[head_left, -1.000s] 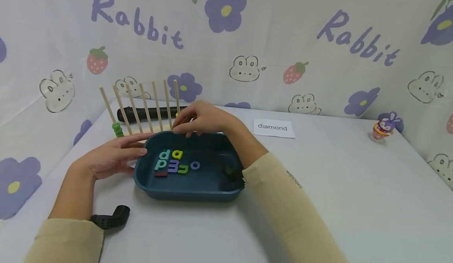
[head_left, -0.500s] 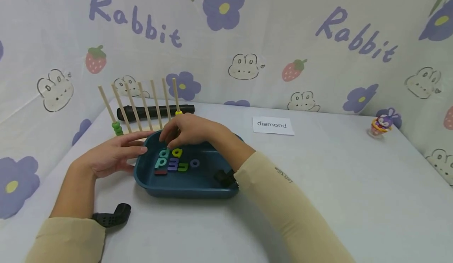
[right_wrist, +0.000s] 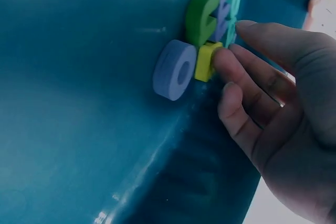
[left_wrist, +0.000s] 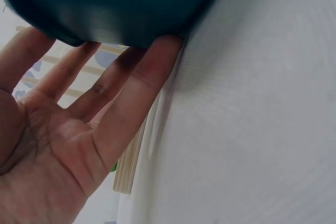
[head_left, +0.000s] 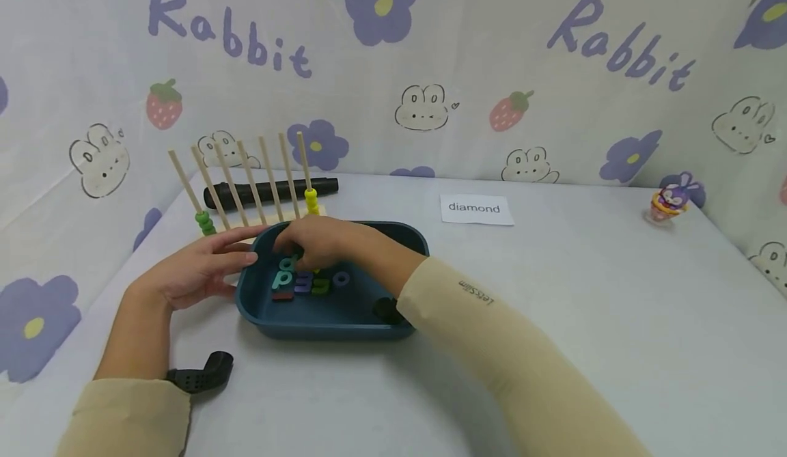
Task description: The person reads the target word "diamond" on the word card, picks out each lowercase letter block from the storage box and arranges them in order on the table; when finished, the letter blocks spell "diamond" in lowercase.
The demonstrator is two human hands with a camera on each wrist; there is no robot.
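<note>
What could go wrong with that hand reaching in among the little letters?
The letters sit close together, so the right hand might nudge the yellow letter or the purple o aside by accident. The left hand is against the side of the blue tray; too firm a push could slide the tray and shift the letters. The wooden bead rack stands close behind, so a bump might rock it.
</note>
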